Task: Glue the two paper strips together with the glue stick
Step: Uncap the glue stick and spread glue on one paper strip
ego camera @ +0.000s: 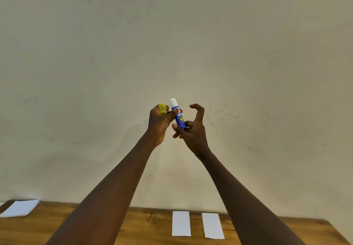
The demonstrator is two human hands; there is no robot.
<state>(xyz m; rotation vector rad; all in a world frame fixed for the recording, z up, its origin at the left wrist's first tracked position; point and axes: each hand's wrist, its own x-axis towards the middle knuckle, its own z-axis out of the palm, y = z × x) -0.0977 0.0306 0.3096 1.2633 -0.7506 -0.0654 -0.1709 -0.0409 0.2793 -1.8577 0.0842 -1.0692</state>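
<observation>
I hold a blue glue stick (179, 115) upright in front of the wall, uncapped, its white glue tip showing on top. My left hand (159, 125) holds the yellow cap (162, 109) in its fingers while its thumb presses the side of the tube. My right hand (191, 130) pinches the tube's bottom end, with its index finger curled free above. Two white paper strips lie side by side on the wooden table below: one (181, 223) on the left, the other (212, 225) on the right, a small gap between them.
A stack of white paper (20, 207) lies at the table's far left corner. The wooden table (149, 225) butts against a plain beige wall (172, 44). The table's right edge runs diagonally at the lower right.
</observation>
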